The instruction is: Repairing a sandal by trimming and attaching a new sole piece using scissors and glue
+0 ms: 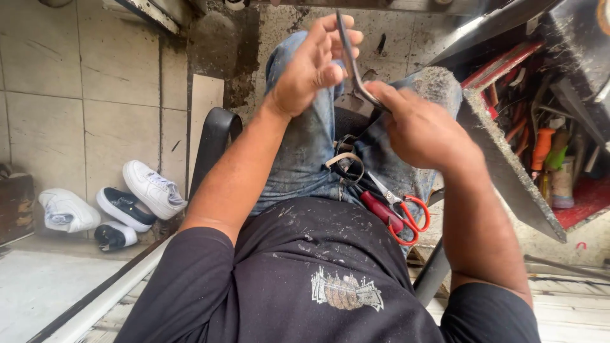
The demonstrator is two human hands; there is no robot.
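I sit with jeans-clad legs (304,152) stretched forward. My left hand (311,67) and my right hand (416,127) both grip a thin, dark, bent strip (351,63) held upright above my knees. The left fingers pinch its upper part, and the right hand closes around its lower end. Red-handled scissors (397,213) lie on my lap, below the right wrist. A dark loop with a pale band (346,166) rests on my thigh beside them.
A cluttered toolbox (546,146) with a dusty grey rim stands at the right, holding several tools and a red tray. White and black sneakers (136,197) lie on the tiled floor at the left. A black chair arm (213,143) curves beside my left leg.
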